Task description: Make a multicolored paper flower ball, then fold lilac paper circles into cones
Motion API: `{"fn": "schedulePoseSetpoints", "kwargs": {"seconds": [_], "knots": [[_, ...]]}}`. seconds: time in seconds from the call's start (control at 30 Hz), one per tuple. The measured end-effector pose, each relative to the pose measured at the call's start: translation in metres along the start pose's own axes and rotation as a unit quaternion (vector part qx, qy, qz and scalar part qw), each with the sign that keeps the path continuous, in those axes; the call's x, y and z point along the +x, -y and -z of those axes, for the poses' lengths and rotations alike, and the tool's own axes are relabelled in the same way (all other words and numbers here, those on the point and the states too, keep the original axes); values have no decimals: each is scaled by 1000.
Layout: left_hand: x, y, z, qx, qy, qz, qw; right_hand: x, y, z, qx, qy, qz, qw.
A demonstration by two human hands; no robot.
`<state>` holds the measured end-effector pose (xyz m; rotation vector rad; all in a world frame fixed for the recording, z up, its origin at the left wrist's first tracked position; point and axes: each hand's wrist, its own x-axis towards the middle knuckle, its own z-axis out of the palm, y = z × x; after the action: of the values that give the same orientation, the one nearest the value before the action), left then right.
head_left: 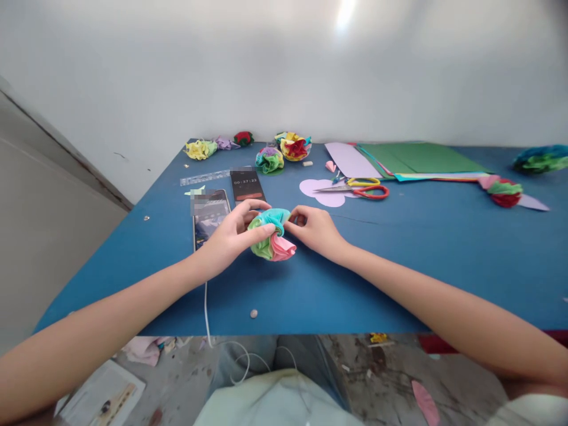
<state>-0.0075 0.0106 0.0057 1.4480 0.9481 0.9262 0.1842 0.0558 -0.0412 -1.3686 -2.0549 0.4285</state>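
Observation:
A paper flower [271, 236] in green, turquoise and pink is held just above the blue table [399, 272]. My left hand [237, 234] is closed around its left side, with the thumb pressed on the front. On the flower's right edge, the fingertips of my right hand [316, 231] are pinched together at the turquoise petal. Behind my right hand lie scissors [357, 188] with yellow and red handles, partly on a lilac petal-shaped paper cutout [326, 195]. A phone [210, 213] lies beside my left hand.
A second phone [247, 184] shows a timer. Finished paper flowers [293, 148] stand along the back edge, with a clear ruler [205, 177] nearby. Coloured paper sheets [421, 158] are stacked at the back right. Another red-green paper flower [504, 192] lies right. A white cable [206, 307] hangs over the front edge.

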Motion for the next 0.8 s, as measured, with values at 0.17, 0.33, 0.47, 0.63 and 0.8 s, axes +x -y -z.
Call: {"fn": "schedulePoseSetpoints", "kwargs": {"seconds": [0.17,0.33,0.47,0.63,0.8], "knots": [[1,2,0,13,-5,0,1000,0,-1,6,24,-9,59,998],[0,1,0,-5,-1,13,1000,-5,-3,27,-5,-57,148,987],[-2,-1,0,-16,2,22,1000,-8,-5,39,-153,9,283,947],[-2,-3,0,-6,4,37,999,-14,-2,41,-125,-10,307,943],[-1,-3,1,-4,-8,29,1000,-12,-5,49,-114,-92,304,941]]}}
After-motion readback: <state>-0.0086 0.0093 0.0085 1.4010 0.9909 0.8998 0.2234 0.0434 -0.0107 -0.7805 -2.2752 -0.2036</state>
